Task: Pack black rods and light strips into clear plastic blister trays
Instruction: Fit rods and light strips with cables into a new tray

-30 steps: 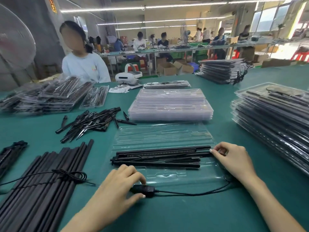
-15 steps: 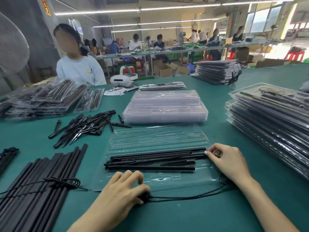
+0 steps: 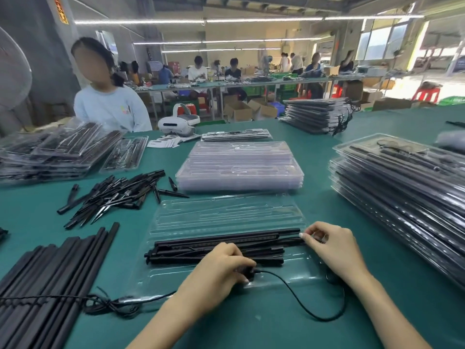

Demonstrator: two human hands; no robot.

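Note:
An open clear blister tray (image 3: 226, 215) lies on the green table in front of me. Black rods and a light strip (image 3: 201, 244) lie across its near half. My left hand (image 3: 219, 273) holds a small black plug (image 3: 247, 270) over the tray's front part, with its thin black cable (image 3: 302, 306) looping right over the table. My right hand (image 3: 332, 245) pinches the right end of the rods at the tray's right edge.
A stack of empty clear trays (image 3: 239, 167) sits just behind. Filled trays are piled at right (image 3: 402, 195), at far right (image 3: 314, 114) and at left (image 3: 57, 152). Loose black spikes (image 3: 113, 195) and a bundle of black rods (image 3: 50, 280) lie left. A person (image 3: 108, 107) sits opposite.
My left hand has carried the plug forward and right, from the table in front of the tray onto the tray's front part. The cable now loops wider. My right hand stays at the rods' end.

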